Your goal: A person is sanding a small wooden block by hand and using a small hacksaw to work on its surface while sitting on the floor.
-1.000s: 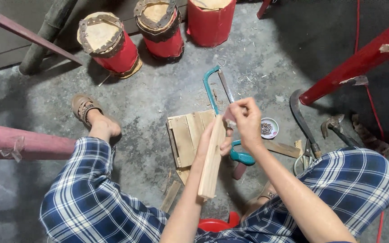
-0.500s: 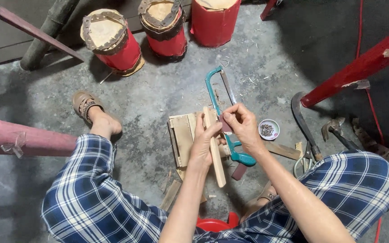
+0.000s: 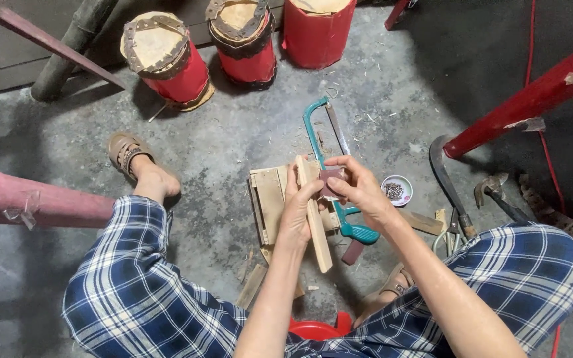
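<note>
Wood strip (image 3: 314, 215) runs lengthwise away from me, slightly tilted, clamped in my left hand (image 3: 298, 215) above the small wooden block (image 3: 270, 202). My right hand (image 3: 359, 189) pinches a dark sanding pad (image 3: 331, 182) against its upper end. Green hacksaw (image 3: 329, 169) lies just beyond.

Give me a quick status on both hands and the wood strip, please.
Left hand gripping wood strip, held upright. Right hand pressing brown sanding piece to it. Green hacksaw lies beneath; nothing obstructing.
</note>
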